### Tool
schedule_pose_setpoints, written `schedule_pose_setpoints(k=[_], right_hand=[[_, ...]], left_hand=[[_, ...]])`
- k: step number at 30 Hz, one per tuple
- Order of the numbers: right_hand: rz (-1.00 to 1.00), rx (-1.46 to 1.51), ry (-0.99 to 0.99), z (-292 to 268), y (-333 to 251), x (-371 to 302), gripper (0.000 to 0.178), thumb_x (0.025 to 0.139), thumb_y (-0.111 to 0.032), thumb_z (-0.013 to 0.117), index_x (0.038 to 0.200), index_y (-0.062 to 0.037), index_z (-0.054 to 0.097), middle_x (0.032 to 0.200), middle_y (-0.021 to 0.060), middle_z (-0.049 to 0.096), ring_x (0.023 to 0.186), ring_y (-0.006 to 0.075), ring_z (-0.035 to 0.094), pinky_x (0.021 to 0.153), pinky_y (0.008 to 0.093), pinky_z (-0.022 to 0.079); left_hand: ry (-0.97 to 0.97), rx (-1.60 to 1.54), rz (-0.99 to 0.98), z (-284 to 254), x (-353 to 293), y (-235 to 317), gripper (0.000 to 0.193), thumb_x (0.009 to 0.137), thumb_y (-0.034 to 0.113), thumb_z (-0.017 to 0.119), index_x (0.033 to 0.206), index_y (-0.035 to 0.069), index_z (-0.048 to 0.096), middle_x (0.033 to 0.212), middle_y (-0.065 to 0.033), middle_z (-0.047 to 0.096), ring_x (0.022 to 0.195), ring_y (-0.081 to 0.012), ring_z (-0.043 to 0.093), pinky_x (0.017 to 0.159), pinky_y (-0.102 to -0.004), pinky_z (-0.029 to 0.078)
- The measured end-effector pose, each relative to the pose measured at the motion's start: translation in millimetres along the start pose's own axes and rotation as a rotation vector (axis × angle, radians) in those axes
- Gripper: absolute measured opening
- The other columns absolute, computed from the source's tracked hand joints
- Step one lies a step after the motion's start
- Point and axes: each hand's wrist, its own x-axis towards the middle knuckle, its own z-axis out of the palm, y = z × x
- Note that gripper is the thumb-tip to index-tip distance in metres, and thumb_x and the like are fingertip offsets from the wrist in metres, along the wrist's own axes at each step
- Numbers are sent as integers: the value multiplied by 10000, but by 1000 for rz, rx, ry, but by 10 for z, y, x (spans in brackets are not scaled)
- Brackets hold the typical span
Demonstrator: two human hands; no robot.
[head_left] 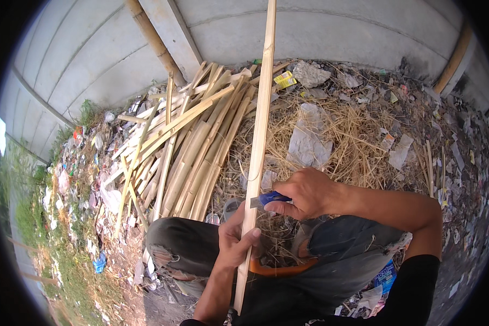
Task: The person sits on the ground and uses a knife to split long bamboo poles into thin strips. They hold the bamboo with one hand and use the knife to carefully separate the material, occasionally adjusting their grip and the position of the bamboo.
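Observation:
A long pale bamboo strip (259, 125) stands tilted in front of me, running from my lap up past the top of the view. Near its lower part my left hand (236, 239) is closed around it, thumb across the face. My right hand (307, 193) grips a blue-handled utility knife (271, 198). The knife's blade lies against the strip just above my left hand. Under the strip, an orange curved piece (285, 269) rests across my lap, partly hidden by the strip.
A pile of split bamboo (193, 157) lies to the left beyond my knee. Straw-like shavings (358, 146) and litter cover the ground to the right, with a grey stone (311, 74) near the concrete wall (331, 32). Bamboo poles (155, 41) lean on that wall.

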Motion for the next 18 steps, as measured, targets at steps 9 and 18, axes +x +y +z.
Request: schedule_pose_setpoints(k=[9,18], right_hand=[[228,-55,3,-165,360,56,675,961,-670,496,764,-53,684,552,191,601,564,411,649,570,495,524],[586,41,490,-602,1439,148,784,1025,-656,391,657,3,601,480,87,427,460,235,459,521,443,424]], left_hand=[[66,209,-9,25,-27,-148,669,922,-34,676,1517,-60,370,1077,-83,669,579,-69,573,456,-239,482],[-33,284,-1,-6,-127,-270,645,886,4,746,1443,-123,448,1326,-125,605,1181,-142,565,1032,-276,433]])
